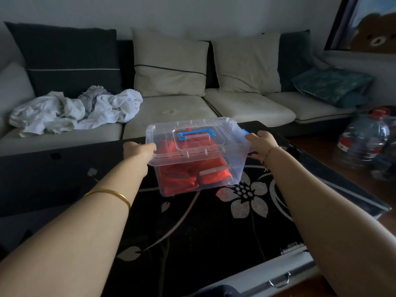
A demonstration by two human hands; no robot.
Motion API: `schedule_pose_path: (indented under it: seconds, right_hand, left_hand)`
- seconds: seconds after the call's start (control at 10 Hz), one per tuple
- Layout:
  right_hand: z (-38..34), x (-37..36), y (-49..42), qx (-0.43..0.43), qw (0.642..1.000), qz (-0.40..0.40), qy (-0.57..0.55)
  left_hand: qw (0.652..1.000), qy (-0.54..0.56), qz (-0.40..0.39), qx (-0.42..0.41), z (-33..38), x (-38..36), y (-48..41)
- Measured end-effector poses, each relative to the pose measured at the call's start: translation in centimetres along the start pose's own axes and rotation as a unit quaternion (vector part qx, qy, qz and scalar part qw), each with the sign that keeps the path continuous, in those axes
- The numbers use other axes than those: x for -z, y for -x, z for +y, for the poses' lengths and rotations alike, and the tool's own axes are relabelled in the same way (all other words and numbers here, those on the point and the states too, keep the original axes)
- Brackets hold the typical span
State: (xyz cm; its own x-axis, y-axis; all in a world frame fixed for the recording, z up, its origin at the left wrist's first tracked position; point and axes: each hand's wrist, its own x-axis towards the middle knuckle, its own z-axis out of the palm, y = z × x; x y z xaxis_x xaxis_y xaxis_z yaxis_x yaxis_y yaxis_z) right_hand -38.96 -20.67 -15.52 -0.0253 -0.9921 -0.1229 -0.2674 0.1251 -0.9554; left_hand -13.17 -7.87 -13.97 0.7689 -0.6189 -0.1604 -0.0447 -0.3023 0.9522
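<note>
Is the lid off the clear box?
No, the lid with its blue handle sits on the clear box.

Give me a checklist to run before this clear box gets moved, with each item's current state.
1. Left hand grips the clear box at its left edge: ok.
2. Right hand grips its right edge: ok.
3. Lid sits on top: ok.
4. Blue side latches locked: cannot tell, the hands mostly cover them.
5. Red fabric fully inside: ok.
6. Box resting on the table or lifted: cannot tell.
</note>
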Motion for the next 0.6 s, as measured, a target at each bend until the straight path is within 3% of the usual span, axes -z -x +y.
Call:
schedule_pose_path:
  seconds: [0.2,0.4,0.6]
  right_hand:
    - [-0.4,-0.6,-0.6,0.073,0.996,0.048,-0.008]
    - [-1.0,-0.8,-0.7,0.116,0.988,0.067,0.071]
    - [-1.4,-0.4,0.7,0.161,0.982,0.091,0.032]
  left_hand:
    - [0.996,-0.05,0.04,-0.064,-0.4,-0.6,-0.1]
    - [0.986,-0.12,0.061,-0.1,-0.7,-0.9,-0.5]
    - [0.994,-0.042,0.038,-0.097,0.1,0.6,0.4]
